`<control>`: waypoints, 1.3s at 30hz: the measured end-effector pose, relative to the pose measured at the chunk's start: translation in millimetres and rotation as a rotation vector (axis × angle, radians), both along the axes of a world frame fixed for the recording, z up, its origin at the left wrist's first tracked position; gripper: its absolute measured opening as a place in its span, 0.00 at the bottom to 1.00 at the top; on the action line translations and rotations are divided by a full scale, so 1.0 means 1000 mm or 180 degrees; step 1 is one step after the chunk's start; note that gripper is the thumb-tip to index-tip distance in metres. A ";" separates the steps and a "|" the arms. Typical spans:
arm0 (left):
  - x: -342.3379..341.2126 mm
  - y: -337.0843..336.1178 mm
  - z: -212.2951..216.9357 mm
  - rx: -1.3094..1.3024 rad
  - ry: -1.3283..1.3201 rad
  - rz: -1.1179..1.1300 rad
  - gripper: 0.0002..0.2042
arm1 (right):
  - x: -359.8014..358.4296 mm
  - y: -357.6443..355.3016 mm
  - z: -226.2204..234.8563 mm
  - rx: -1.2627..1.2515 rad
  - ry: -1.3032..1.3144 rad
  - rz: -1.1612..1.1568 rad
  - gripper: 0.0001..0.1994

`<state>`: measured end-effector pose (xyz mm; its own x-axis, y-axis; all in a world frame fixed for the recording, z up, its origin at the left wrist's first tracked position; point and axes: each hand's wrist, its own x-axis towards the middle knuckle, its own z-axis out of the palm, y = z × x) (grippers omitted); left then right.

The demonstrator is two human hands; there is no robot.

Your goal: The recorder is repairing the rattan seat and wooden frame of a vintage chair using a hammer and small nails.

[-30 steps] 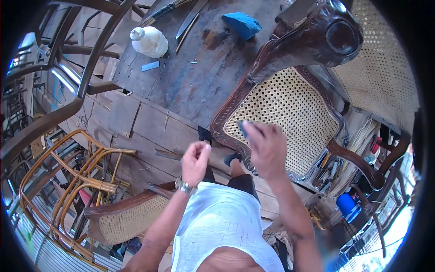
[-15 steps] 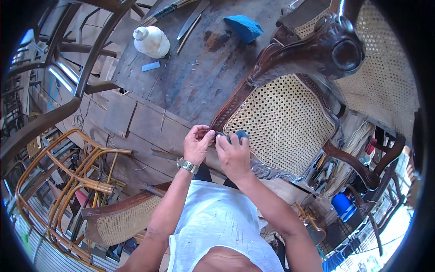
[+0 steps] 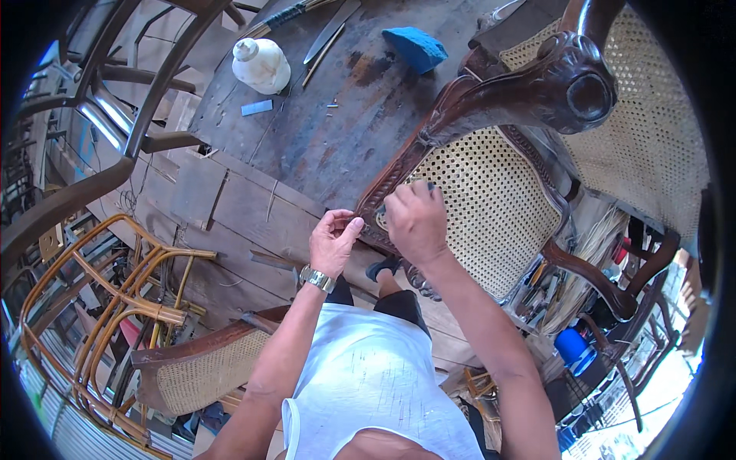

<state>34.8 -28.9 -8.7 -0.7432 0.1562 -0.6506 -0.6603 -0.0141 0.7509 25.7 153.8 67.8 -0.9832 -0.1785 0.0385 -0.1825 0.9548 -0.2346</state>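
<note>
A dark brown carved chair frame [image 3: 395, 172] lies tipped on the worktable, its woven cane panel [image 3: 491, 203] facing up. My left hand [image 3: 333, 241], a metal watch [image 3: 317, 279] on its wrist, is curled at the frame's near left corner, thumb and fingertips against the wood. Over the cane's left edge, beside the frame rail, is my right hand [image 3: 418, 222], closed with knuckles up. A small dark blue-green piece peeks out past its fingers; the hand covers most of it, so its kind cannot be made out.
On the worktable [image 3: 307, 153] are a white bottle [image 3: 261, 66], a light-blue strip [image 3: 257, 108], a knife [image 3: 331, 32], a thin stick [image 3: 323, 57] and a folded blue piece [image 3: 415, 48]. Chair frames crowd the left, including a rattan one [image 3: 115, 268]. Another cane panel [image 3: 636, 115] stands right.
My right hand has moved up and to the right along the frame rail, away from my left hand. My left hand stays at the corner.
</note>
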 end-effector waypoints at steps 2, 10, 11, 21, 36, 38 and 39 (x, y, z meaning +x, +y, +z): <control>0.004 0.000 -0.004 0.0059 -0.0011 0.0049 0.13 | -0.006 -0.009 0.001 0.0243 -0.0047 -0.0309 0.05; 0.005 -0.003 -0.010 -0.0025 -0.0010 -0.0042 0.13 | -0.011 -0.002 -0.006 0.0083 -0.0122 -0.0395 0.05; 0.005 -0.003 -0.012 -0.0018 0.0016 -0.0037 0.13 | -0.005 -0.011 -0.001 0.0341 -0.0235 -0.0294 0.04; -0.019 0.018 0.033 -0.1203 0.1792 -0.0399 0.16 | 0.031 0.024 0.062 -0.0881 -0.0688 -0.0871 0.06; -0.057 0.045 0.042 -0.2174 0.2340 -0.1639 0.14 | 0.133 0.017 0.056 -0.2957 -0.1408 -0.2768 0.12; -0.059 0.041 0.036 -0.1942 0.2281 -0.1568 0.14 | 0.139 0.017 0.055 -0.3045 -0.1390 -0.2820 0.12; -0.063 0.035 0.034 -0.1689 0.2069 -0.1708 0.16 | 0.146 0.018 0.052 -0.3195 -0.1234 -0.2913 0.13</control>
<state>-28.6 6.4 25.8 -0.8961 0.3826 -0.2251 0.0610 0.6083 0.7914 171.8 171.8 119.3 -0.7122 0.4608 -0.5296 0.6339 0.0982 -0.7671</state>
